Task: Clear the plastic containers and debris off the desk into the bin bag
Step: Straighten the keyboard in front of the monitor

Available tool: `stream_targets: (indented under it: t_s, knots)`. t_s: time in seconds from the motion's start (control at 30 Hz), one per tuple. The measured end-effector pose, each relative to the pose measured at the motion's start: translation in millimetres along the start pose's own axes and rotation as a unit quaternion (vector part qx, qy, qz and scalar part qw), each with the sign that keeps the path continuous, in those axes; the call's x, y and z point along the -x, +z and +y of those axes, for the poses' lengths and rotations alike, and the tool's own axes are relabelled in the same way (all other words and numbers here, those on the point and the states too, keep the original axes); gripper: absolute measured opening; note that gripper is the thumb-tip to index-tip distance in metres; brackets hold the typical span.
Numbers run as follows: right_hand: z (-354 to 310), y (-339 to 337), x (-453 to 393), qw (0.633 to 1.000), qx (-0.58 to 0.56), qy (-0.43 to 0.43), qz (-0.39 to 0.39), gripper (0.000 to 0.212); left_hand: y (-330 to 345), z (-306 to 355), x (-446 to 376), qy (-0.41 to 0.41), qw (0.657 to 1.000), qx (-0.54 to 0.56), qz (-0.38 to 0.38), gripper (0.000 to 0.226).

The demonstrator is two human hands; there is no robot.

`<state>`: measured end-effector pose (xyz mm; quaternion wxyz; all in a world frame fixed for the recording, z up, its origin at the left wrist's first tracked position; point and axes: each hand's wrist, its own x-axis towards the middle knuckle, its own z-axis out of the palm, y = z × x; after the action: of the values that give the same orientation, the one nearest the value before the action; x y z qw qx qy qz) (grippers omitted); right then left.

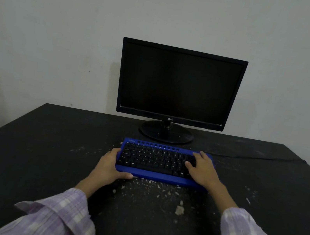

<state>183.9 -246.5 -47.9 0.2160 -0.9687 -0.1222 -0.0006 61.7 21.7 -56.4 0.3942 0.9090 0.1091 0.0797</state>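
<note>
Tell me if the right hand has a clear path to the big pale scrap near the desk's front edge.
Probably yes: the right hand rests on the keyboard, and only bare desk lies between it and the scrap.

Centre frame: blue keyboard [163, 162], black keys, on dark table [32, 148]. Above it, black monitor [179, 85], screen dark, on round stand. Thin cable [256, 158] trails right.

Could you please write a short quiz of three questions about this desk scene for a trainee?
1. True or false: the monitor screen is lit.
2. Where does the left hand hold the blue keyboard? A) left end B) back edge C) not touching
3. What lies on the desk just in front of the keyboard?

Key: 1 false. 2 A. 3 pale debris crumbs; the right hand rests on the keys.
</note>
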Motion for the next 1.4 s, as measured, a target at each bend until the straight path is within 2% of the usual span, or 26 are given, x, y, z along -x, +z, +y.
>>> stream_targets:
  t_s: [0.17,0.5,0.97,1.07,1.2,1.3,1.4]
  knots:
    - [29.3,-0.3,32.4,0.994,-0.071,0.073,0.03,0.056,-0.2,-7.3,7.2,-0.005,0.999,0.04,0.01,0.083]
    - [35.0,4.5,43.7,0.994,-0.077,0.065,0.034,0.039,7.3,-16.0,11.7,-0.002,0.996,0.079,0.051,0.079]
    - [35.5,-1.7,42.1,0.996,-0.069,0.058,0.012,0.045,9.1,-18.0,5.3,-0.006,0.996,0.067,0.064,0.078]
    - [34.0,-9.5,39.1,0.995,-0.072,0.067,0.02,0.045,2.8,-14.6,-0.7,-0.009,0.995,0.083,0.06,0.064]
    - [35.0,-23.4,21.9,0.992,-0.086,0.074,0.057,0.031,-9.4,-3.9,-21.5,0.005,0.993,0.077,0.089,0.038]
    - [32.8,-39.1,2.2,0.986,-0.126,0.078,0.077,0.038,-17.6,5.0,-46.8,0.0,0.991,0.066,0.116,0.036]
    - [32.7,-53.1,-27.8,0.979,-0.157,0.08,0.107,0.04,-24.9,12.0,-77.9,-0.025,0.983,0.105,0.146,0.035]
